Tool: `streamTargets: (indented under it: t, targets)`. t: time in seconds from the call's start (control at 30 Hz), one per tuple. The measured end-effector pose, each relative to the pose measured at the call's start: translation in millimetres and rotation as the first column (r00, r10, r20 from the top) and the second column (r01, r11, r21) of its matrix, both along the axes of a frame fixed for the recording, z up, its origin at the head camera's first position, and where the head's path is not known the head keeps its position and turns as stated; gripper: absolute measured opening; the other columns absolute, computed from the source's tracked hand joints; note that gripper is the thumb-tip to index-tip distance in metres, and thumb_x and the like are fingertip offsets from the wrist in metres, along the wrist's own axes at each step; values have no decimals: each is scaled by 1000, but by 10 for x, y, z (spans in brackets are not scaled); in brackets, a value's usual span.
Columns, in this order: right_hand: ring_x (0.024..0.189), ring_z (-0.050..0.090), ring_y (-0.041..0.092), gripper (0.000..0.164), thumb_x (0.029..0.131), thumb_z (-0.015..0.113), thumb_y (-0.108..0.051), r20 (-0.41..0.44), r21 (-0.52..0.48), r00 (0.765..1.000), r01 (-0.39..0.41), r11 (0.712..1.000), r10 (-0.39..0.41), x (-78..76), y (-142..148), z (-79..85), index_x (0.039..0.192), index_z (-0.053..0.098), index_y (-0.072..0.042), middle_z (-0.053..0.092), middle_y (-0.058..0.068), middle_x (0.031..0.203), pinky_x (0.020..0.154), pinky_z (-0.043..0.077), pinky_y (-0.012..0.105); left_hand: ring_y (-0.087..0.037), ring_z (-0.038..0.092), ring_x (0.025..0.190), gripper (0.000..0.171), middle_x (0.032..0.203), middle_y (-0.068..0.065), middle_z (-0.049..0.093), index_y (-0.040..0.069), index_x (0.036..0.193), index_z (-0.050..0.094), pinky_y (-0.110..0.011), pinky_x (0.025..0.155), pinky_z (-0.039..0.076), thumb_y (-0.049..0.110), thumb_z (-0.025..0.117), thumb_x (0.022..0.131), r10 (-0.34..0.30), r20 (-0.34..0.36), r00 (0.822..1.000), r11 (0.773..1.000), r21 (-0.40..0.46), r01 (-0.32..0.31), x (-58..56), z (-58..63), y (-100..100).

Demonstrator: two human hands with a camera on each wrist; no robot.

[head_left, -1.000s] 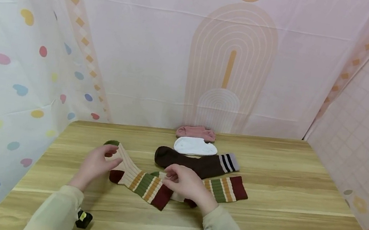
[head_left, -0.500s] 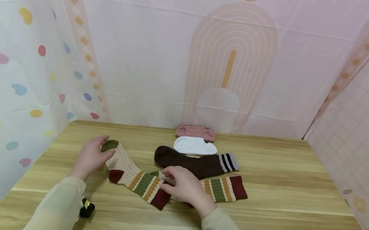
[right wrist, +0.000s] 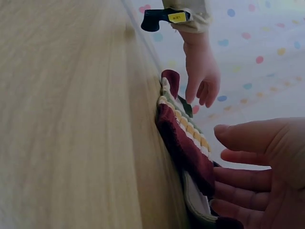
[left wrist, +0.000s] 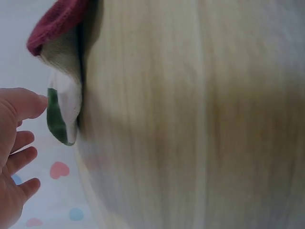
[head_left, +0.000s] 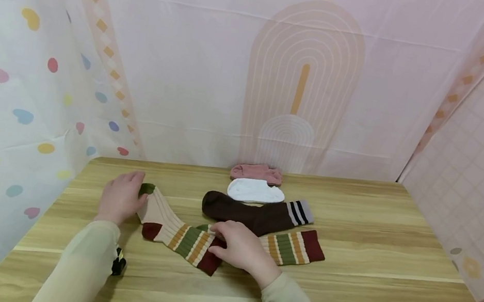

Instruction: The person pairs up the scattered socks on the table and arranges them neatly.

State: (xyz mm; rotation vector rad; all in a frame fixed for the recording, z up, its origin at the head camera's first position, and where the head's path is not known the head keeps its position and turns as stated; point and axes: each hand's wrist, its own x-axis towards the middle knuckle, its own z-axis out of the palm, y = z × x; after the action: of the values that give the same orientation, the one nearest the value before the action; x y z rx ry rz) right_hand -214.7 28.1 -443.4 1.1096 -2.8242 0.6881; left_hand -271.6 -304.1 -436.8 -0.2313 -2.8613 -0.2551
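Observation:
A striped crew sock [head_left: 170, 221], cream with a green toe, wine-red heel and wine-red cuff, lies slanted across the left-middle of the table. My left hand [head_left: 118, 198] is at its toe; the left wrist view has the thumb close by the green toe [left wrist: 56, 117], fingers loosely bent. Over the cuff end hovers my right hand [head_left: 239, 247]. In the right wrist view its relaxed fingers are beside the wine-red cuff [right wrist: 183, 145], thumb apart. A matching striped sock [head_left: 287, 249] lies partly under the first one's cuff, its foot mostly hidden by my right hand.
Behind the striped socks lie a dark brown sock [head_left: 255, 218] with a grey, black-banded cuff, a white ankle sock [head_left: 255, 191] and a pink ankle sock [head_left: 257, 173]. The wooden table [head_left: 367, 290] meets patterned curtains [head_left: 187, 75] at the back and sides.
My left hand has moved left and away from me, from over the sock's foot to beside its toe. The right hand has sunk slightly at the cuff. The socks lie as before.

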Motion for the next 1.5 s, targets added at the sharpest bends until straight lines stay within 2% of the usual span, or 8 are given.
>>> streamTargets:
  t: [0.23,0.43,0.63,0.87,1.03,1.2,1.3,1.5]
  targets:
    - [105,60,17,38,89,77,-28,-11,70,999,43,997,-42,31,-27,-7,122,67,-13,65,1,114,89,49,27,-51,41,127,59,139,-32,46,-10,141,42,-67,101,33,15,64,92,-10,44,999,998,-61,12,-83,-82,10]
    - [103,60,16,38,87,78,-28,-30,100,997,69,993,-66,37,-34,-26,121,67,-15,65,0,113,86,49,27,-53,40,127,59,142,-34,42,-10,143,39,-69,100,34,15,61,94,6,125,992,1000,-31,-3,-128,-94,30]
    - [102,61,17,37,86,79,-27,-45,112,996,77,991,-72,44,-44,-27,120,68,-14,65,1,111,86,50,27,-54,52,113,58,132,-37,50,-12,142,39,-65,90,44,15,60,95,9,205,979,1000,1,-9,-142,-83,16]
    - [99,63,16,35,86,79,-25,-26,134,996,84,987,-81,41,-71,-24,117,69,-13,68,1,108,85,50,28,-53,49,118,57,133,-38,49,-14,139,42,-63,96,42,13,62,94,27,260,965,996,80,-49,-141,-51,17]
    - [98,64,15,31,87,78,-24,-17,132,996,87,987,-85,36,-75,-22,115,71,-12,69,1,107,84,50,27,-52,52,117,50,132,-35,52,-11,136,49,-63,92,44,11,62,93,58,257,965,988,122,-92,-146,-35,20]
    - [96,64,14,25,89,76,-21,-8,81,998,68,994,-67,28,-55,-27,112,73,-12,69,0,105,84,50,26,-47,60,104,32,120,-29,62,-4,123,62,-59,77,50,8,59,94,117,224,968,974,165,-156,-136,-44,-5]
    - [96,63,13,20,90,74,-19,1,38,999,48,998,-48,28,-34,-30,109,73,-12,68,0,103,83,50,25,-45,62,96,24,113,-26,66,-2,115,67,-57,73,50,7,58,95,123,176,977,964,212,-160,-107,-55,-25]
    - [92,61,12,10,92,72,-14,29,-96,1000,-4,995,6,16,-18,-33,101,72,-12,66,-1,99,82,49,25,-44,63,91,19,105,-26,68,-4,107,69,-57,77,49,8,59,96,125,39,991,940,315,-131,-36,-58,-80]
